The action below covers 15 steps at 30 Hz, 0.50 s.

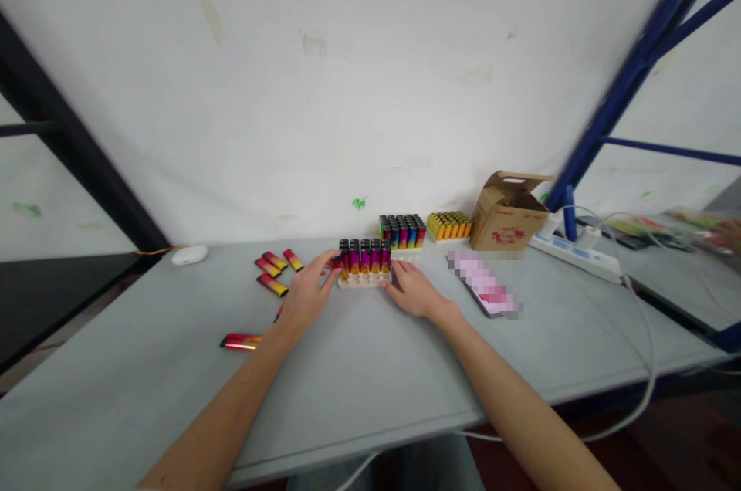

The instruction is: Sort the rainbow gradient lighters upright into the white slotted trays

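A white rack [366, 281] stands on the table between my hands. Black-topped tubes, shaded from purple to yellow [364, 255], stand upright in its rear rows, while holes show along its front. My left hand [309, 286] is at the rack's left end, its fingertips closed around a small red, dark-ended tube [335, 262]. At the right end, my right hand [415, 290] grips the rack's side, thumb at the front corner and fingers further back. Several red-and-yellow tubes [272, 285] lie loose left of my left hand; one red piece is partly hidden by that forearm.
Behind the rack stand a block of multicoloured black-topped tubes [404, 232] and a block of yellow ones [450, 226]. To the right are an open cardboard box [503, 221], a blurred phone [485, 284] and a power strip [576, 253] with cables. A white case [190, 255] lies far left.
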Tool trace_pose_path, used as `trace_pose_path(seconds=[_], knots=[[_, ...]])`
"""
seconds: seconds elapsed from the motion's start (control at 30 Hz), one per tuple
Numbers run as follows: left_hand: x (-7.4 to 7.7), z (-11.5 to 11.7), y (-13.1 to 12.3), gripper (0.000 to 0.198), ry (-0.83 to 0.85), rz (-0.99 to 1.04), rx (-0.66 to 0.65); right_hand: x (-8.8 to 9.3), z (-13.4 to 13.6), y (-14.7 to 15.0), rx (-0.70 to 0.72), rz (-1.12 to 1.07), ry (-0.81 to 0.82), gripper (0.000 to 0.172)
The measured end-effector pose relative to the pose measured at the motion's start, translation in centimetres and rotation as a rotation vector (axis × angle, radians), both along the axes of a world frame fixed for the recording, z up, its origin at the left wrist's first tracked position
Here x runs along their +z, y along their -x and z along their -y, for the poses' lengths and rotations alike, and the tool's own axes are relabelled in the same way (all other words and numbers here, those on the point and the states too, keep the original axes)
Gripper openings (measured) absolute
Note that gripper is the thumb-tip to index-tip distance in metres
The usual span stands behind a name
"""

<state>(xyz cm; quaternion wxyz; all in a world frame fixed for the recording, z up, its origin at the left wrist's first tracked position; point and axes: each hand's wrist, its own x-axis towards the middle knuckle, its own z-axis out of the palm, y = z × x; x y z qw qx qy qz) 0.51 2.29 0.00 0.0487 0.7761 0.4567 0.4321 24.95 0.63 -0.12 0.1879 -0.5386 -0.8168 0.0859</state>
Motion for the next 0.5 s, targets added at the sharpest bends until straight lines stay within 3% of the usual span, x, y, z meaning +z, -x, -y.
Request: trace_pose_path(seconds=[0.5], knots=[[-0.55, -0.29, -0.16, 0.027, -0.104, -0.07, -0.038, -0.04, 0.08, -0.04, -0.001, 0.003, -0.018, 0.044]])
